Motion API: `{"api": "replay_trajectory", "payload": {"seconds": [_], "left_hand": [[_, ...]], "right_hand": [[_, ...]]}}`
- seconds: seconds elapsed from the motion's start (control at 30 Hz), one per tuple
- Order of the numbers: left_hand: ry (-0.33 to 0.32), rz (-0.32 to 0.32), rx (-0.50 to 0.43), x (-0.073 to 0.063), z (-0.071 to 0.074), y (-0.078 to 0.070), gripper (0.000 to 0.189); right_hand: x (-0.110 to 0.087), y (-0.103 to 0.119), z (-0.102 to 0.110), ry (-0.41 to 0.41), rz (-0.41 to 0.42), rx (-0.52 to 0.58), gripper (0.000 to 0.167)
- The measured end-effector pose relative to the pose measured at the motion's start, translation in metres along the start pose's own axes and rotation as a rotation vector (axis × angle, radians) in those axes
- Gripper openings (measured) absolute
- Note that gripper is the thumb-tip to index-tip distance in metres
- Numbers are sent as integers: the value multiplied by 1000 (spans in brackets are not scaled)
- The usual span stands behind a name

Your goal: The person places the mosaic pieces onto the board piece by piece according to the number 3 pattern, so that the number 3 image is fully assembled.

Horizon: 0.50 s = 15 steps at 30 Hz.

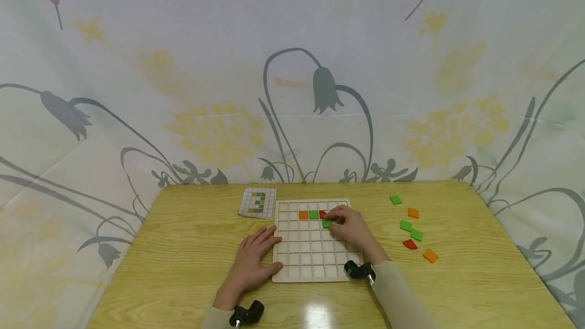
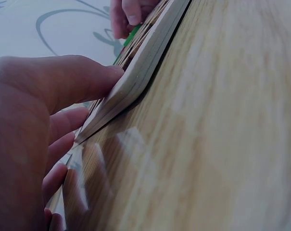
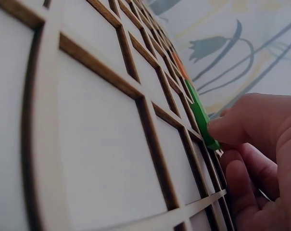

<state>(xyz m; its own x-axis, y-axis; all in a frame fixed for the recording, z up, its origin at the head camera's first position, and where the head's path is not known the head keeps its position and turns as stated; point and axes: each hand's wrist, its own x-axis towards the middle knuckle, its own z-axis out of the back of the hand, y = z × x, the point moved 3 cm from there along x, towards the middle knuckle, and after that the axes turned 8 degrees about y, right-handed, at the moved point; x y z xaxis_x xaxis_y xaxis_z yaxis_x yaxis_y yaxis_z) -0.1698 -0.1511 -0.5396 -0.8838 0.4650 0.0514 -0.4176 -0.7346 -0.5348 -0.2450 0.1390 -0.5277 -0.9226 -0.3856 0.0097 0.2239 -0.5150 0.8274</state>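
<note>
A wooden grid board (image 1: 300, 258) with square cells lies on the table. In its second row from the top are an orange square tile (image 1: 303, 215), a green square tile (image 1: 313, 214) and a red tile (image 1: 322, 214), partly covered by fingers. My right hand (image 1: 351, 227) pinches another green tile (image 1: 326, 223) just below the red one. The right wrist view shows the thumb against this green tile (image 3: 199, 118), which stands a little above the grid. With fingers spread, my left hand (image 1: 253, 260) rests at the board's left edge, thumb and fingertips touching the rim (image 2: 131, 86).
Behind the board's left corner lies a pattern card (image 1: 247, 202) printed with a coloured grid. Several loose tiles are scattered to the right, among them a green tile (image 1: 395, 200), an orange tile (image 1: 430, 256) and a red quarter-round tile (image 1: 410, 244). A flowered cloth (image 1: 292, 131) hangs behind the table.
</note>
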Motion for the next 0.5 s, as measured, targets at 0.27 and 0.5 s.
{"api": "replay_trajectory", "payload": {"seconds": [0.27,0.5], "left_hand": [[-2,0,-6,-1,1,-1,58],[3,5,-14,-1,1,-2,57]], "right_hand": [[2,-1,0,-14,8,2,20],[0,0,-1,-11,4,-1,17]]}}
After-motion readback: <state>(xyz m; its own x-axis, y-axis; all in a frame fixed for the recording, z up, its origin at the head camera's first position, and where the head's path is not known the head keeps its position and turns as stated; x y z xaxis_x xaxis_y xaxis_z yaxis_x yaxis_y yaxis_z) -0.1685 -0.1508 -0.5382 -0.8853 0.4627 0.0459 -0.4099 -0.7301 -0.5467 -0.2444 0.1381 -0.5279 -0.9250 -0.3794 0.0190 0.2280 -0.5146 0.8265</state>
